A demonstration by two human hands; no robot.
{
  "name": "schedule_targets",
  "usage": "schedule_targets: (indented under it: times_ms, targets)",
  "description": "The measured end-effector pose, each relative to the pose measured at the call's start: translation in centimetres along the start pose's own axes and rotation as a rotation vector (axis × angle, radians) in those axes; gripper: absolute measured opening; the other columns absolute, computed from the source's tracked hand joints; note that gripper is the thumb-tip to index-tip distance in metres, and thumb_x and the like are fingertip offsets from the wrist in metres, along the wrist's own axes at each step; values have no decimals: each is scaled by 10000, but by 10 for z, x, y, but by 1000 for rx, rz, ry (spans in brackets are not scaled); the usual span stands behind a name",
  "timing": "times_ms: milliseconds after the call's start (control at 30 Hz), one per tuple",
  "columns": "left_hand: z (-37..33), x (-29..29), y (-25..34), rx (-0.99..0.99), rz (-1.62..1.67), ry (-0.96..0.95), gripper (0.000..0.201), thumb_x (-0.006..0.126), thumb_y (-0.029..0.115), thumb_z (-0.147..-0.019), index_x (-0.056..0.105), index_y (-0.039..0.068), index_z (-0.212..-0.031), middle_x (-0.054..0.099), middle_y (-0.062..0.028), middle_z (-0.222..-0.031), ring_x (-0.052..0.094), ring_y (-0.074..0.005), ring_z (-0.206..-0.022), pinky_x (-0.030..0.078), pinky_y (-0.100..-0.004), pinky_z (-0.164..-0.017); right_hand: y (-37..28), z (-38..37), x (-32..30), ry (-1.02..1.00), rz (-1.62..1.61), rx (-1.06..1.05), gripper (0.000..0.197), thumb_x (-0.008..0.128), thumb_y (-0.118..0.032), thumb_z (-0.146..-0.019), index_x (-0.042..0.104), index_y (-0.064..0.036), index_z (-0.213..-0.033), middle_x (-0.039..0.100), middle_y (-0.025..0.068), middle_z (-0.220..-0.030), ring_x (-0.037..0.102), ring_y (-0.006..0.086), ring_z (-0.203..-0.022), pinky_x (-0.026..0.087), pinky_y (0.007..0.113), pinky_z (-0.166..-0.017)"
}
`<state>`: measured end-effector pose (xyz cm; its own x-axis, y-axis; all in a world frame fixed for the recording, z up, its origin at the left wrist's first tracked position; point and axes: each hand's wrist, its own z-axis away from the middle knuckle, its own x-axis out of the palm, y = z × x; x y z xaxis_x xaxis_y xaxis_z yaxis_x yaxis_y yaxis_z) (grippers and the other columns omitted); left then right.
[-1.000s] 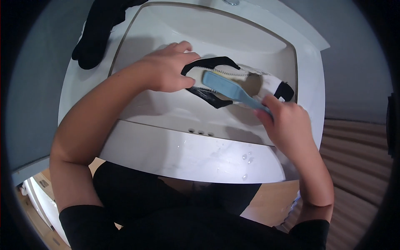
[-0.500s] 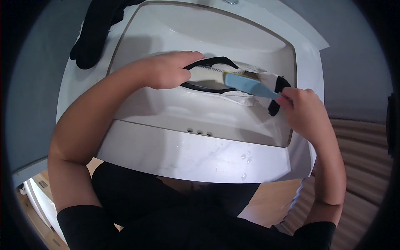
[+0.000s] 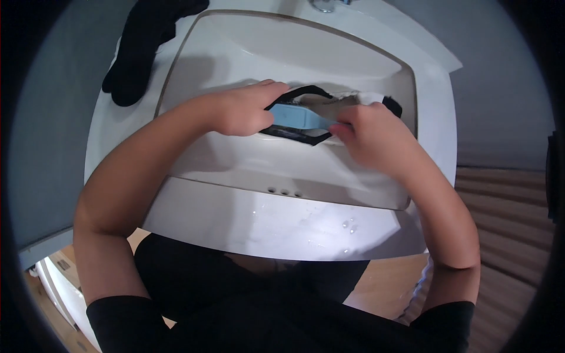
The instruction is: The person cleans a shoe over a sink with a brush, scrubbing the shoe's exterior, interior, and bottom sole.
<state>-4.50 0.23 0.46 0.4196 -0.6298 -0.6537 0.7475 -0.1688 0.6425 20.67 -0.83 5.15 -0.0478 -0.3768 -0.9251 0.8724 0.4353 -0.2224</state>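
Over the basin of a white sink, my left hand grips one end of a black and white shoe and holds it steady. My right hand is closed on the handle of a light blue brush. The brush lies across the shoe, with its head right next to my left fingers. Both hands cover most of the shoe; only its black edge and a strip of white show at the right.
A black piece of cloth lies on the sink's back left corner. The base of a metal tap shows at the top edge. Water drops sit on the front rim. A wooden floor is below.
My right hand has moved left with the brush, sliding it across the shoe toward my left hand. The left hand has kept its hold.
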Motion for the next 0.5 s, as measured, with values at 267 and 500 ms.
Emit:
schedule_targets:
  times_ms: [267, 500]
  targets:
    - [12, 13, -13, 200, -57, 109, 737, 513, -16, -758, 382, 3, -1483, 477, -209, -1416, 477, -371, -1311, 375, -382, -1123, 1, 27, -50, -134, 171, 172, 222, 657, -241, -945, 763, -46, -953, 734, 209, -921, 719, 374, -843, 570, 479, -778]
    - [14, 15, -6, 188, -107, 125, 722, 536, -2, -750, 404, 6, -1461, 485, -203, -1382, 481, -383, -1296, 381, -396, -1116, 3, 25, -35, -145, 137, 218, 220, 669, -222, -939, 767, -26, -915, 704, 230, -801, 692, 384, -759, 549, 450, -733]
